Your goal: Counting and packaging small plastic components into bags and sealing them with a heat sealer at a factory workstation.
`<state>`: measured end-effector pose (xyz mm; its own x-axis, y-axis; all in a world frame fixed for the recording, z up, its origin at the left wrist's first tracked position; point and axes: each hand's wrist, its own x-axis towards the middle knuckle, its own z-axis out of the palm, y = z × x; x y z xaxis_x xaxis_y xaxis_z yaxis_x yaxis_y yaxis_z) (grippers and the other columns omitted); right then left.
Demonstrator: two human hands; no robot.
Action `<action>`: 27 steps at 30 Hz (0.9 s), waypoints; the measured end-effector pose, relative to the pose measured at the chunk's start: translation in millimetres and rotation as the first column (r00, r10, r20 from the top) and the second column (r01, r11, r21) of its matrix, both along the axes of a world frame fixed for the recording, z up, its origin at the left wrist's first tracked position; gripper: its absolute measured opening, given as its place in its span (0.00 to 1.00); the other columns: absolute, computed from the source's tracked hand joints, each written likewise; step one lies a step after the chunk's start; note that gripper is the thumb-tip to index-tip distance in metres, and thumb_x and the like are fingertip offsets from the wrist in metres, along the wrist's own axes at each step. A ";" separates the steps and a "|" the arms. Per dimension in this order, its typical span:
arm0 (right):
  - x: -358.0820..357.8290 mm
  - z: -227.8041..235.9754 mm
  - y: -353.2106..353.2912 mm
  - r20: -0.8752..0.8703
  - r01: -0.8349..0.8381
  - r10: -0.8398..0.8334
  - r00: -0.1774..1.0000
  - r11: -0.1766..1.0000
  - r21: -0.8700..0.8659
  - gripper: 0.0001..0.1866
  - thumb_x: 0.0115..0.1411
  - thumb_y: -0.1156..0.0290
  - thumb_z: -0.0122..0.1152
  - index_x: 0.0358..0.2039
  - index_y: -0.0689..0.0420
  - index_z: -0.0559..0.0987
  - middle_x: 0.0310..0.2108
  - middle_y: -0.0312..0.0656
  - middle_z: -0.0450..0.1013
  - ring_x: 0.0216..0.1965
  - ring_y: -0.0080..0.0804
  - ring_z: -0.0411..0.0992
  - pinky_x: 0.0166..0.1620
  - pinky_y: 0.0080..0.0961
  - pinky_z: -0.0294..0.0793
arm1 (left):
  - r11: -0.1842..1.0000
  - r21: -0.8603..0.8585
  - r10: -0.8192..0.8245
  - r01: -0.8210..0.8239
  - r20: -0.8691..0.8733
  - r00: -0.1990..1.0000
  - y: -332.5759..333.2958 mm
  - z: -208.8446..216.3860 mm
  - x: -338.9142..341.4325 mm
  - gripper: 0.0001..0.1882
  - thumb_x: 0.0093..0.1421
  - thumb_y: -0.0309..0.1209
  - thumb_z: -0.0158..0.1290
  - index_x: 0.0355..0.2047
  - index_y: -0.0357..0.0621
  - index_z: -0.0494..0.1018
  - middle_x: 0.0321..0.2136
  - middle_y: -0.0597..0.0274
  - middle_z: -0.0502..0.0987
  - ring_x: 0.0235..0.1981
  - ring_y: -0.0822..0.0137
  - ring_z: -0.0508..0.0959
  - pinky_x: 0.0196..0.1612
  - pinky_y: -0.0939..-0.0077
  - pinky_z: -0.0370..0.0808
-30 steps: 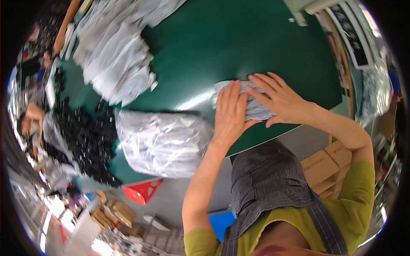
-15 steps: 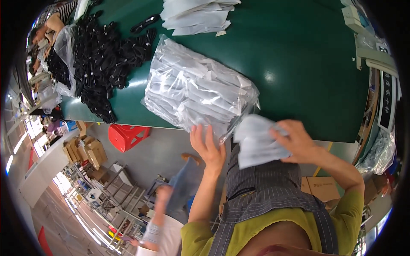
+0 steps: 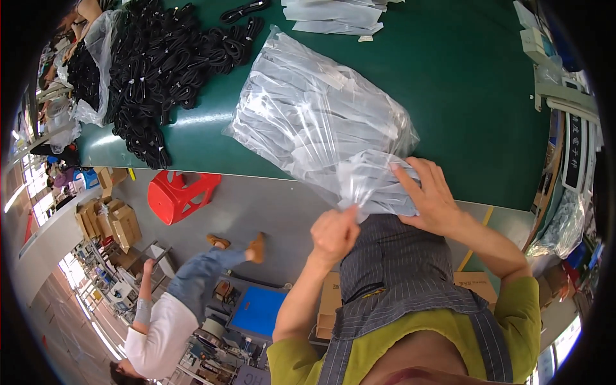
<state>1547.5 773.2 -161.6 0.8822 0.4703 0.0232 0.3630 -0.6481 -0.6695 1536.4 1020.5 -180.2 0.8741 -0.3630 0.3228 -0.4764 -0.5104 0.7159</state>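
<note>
A large clear plastic bag (image 3: 321, 106), packed with rows of flat whitish sleeves, lies slanted across the table's near edge. My right hand (image 3: 431, 192) grips a small stack of the same whitish sleeves (image 3: 385, 186), thumb on top and the other fingers along the far side. This stack is at the bag's near corner, and shiny film seems to cover part of it. My left hand (image 3: 335, 236) is closed on the film of the bag's near edge, just left of the stack; its fingertips are slightly blurred.
Bundled black cables (image 3: 167, 64) pile up on the green table (image 3: 475, 96) at the left. More whitish sleeves (image 3: 333, 16) lie at the far edge of view. A red stool (image 3: 183, 196), cardboard boxes (image 3: 122, 221) and a person in a white shirt (image 3: 163, 333) are behind, lower left.
The sleeve stack in my right hand has moved left onto the bag's near corner. My left hand has drawn nearer me and closed on the film. The person behind has walked leftward.
</note>
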 end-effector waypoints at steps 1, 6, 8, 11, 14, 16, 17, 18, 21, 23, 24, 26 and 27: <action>-5.4 2.9 8.5 -0.071 0.067 -0.069 0.995 0.997 -0.032 0.53 0.35 0.66 0.77 0.64 0.57 0.63 0.55 0.55 0.60 0.51 0.53 0.64 0.52 0.43 0.65 | 0.999 0.020 -0.052 0.051 0.045 0.998 -7.4 5.8 8.5 0.26 0.40 0.14 0.56 0.45 0.36 0.75 0.16 0.66 0.63 0.16 0.66 0.67 0.19 0.70 0.65; 6.5 4.4 30.1 -0.053 0.054 -0.053 0.997 0.998 0.017 0.52 0.35 0.63 0.76 0.64 0.57 0.64 0.55 0.55 0.61 0.49 0.54 0.65 0.52 0.43 0.68 | 0.947 0.138 -0.305 0.290 0.100 0.947 -0.7 25.7 24.6 0.27 0.42 0.18 0.57 0.47 0.38 0.75 0.16 0.68 0.60 0.16 0.70 0.66 0.19 0.74 0.65; 13.4 -4.0 39.2 0.062 0.104 -0.106 0.992 0.994 0.032 0.54 0.32 0.61 0.78 0.63 0.57 0.65 0.52 0.54 0.64 0.49 0.50 0.65 0.50 0.38 0.67 | 0.916 0.167 -0.385 0.366 0.108 0.916 -1.1 34.3 27.6 0.27 0.42 0.20 0.58 0.48 0.38 0.75 0.16 0.69 0.59 0.17 0.71 0.66 0.19 0.76 0.65; 16.6 -15.0 62.0 0.059 0.330 -0.339 0.939 0.936 0.125 0.54 0.31 0.62 0.77 0.64 0.56 0.65 0.52 0.54 0.65 0.50 0.50 0.65 0.50 0.40 0.67 | 0.881 0.167 -0.464 0.443 0.121 0.877 -12.6 39.9 37.2 0.29 0.44 0.22 0.58 0.51 0.39 0.74 0.17 0.69 0.58 0.17 0.72 0.66 0.19 0.77 0.65; 15.8 -21.9 73.0 0.264 0.301 -0.271 0.926 0.950 -0.081 0.54 0.32 0.62 0.76 0.64 0.54 0.65 0.55 0.53 0.64 0.50 0.51 0.65 0.51 0.42 0.68 | 0.848 0.169 -0.522 0.502 0.105 0.846 -17.1 35.0 41.8 0.29 0.44 0.22 0.58 0.51 0.39 0.74 0.17 0.69 0.59 0.17 0.72 0.66 0.19 0.77 0.66; 9.5 -24.6 54.9 0.217 0.196 -0.199 0.956 0.980 0.038 0.54 0.32 0.63 0.76 0.65 0.50 0.65 0.60 0.52 0.60 0.52 0.51 0.64 0.51 0.44 0.67 | 0.898 0.179 -0.426 0.402 0.124 0.896 -12.3 32.9 38.8 0.29 0.44 0.22 0.58 0.51 0.39 0.74 0.18 0.69 0.59 0.18 0.72 0.67 0.20 0.77 0.66; 5.1 -25.6 47.2 0.149 0.177 -0.195 0.969 0.976 0.126 0.55 0.30 0.62 0.78 0.64 0.48 0.66 0.62 0.49 0.59 0.55 0.51 0.63 0.54 0.44 0.67 | 0.897 0.182 -0.427 0.403 0.123 0.896 -12.9 32.2 37.4 0.29 0.44 0.22 0.58 0.51 0.39 0.74 0.18 0.69 0.59 0.18 0.72 0.67 0.20 0.77 0.66; 5.1 -31.6 40.4 0.148 0.182 -0.200 0.969 0.975 0.128 0.55 0.30 0.62 0.78 0.64 0.48 0.66 0.62 0.49 0.59 0.55 0.51 0.63 0.54 0.44 0.67 | 0.903 0.153 -0.420 0.402 0.110 0.901 -14.0 30.3 35.6 0.30 0.42 0.19 0.56 0.50 0.38 0.74 0.16 0.69 0.61 0.16 0.70 0.66 0.19 0.75 0.65; 20.5 -55.3 14.0 0.236 -0.158 0.122 0.964 0.977 0.140 0.56 0.27 0.60 0.80 0.63 0.46 0.67 0.62 0.46 0.60 0.58 0.49 0.63 0.58 0.43 0.67 | 0.895 0.137 -0.437 0.424 0.086 0.895 -13.1 24.3 35.2 0.30 0.41 0.15 0.55 0.50 0.38 0.73 0.15 0.68 0.62 0.15 0.68 0.66 0.18 0.73 0.64; 36.6 -57.3 3.6 0.245 -0.253 0.221 0.944 0.961 0.109 0.56 0.27 0.61 0.80 0.63 0.46 0.67 0.63 0.46 0.60 0.58 0.49 0.63 0.57 0.42 0.68 | 0.884 0.151 -0.457 0.443 0.073 0.887 -13.2 18.8 36.8 0.30 0.41 0.15 0.55 0.49 0.38 0.73 0.15 0.68 0.62 0.15 0.68 0.66 0.18 0.73 0.64; 42.4 -48.9 1.0 0.247 -0.350 0.322 0.914 0.933 0.077 0.56 0.26 0.61 0.80 0.63 0.46 0.68 0.63 0.45 0.59 0.58 0.48 0.63 0.57 0.41 0.68 | 0.885 0.137 -0.456 0.444 0.070 0.887 -12.5 19.3 35.1 0.30 0.41 0.15 0.55 0.49 0.38 0.73 0.15 0.68 0.62 0.15 0.68 0.66 0.17 0.73 0.63; 48.7 -30.9 9.2 0.224 -0.382 0.368 0.903 0.924 0.025 0.51 0.31 0.57 0.77 0.61 0.50 0.70 0.60 0.47 0.63 0.56 0.48 0.64 0.56 0.41 0.69 | 0.884 0.120 -0.462 0.452 0.067 0.885 -13.2 19.3 34.3 0.29 0.41 0.15 0.55 0.49 0.38 0.73 0.15 0.68 0.62 0.15 0.68 0.66 0.17 0.73 0.63; 41.0 -21.0 19.6 0.166 -0.303 0.305 0.938 0.952 -0.043 0.48 0.34 0.54 0.75 0.60 0.52 0.70 0.57 0.49 0.64 0.54 0.47 0.65 0.54 0.40 0.70 | 0.888 0.136 -0.452 0.440 0.076 0.889 -13.1 19.6 33.5 0.28 0.43 0.18 0.57 0.49 0.39 0.74 0.16 0.69 0.60 0.16 0.70 0.65 0.18 0.75 0.64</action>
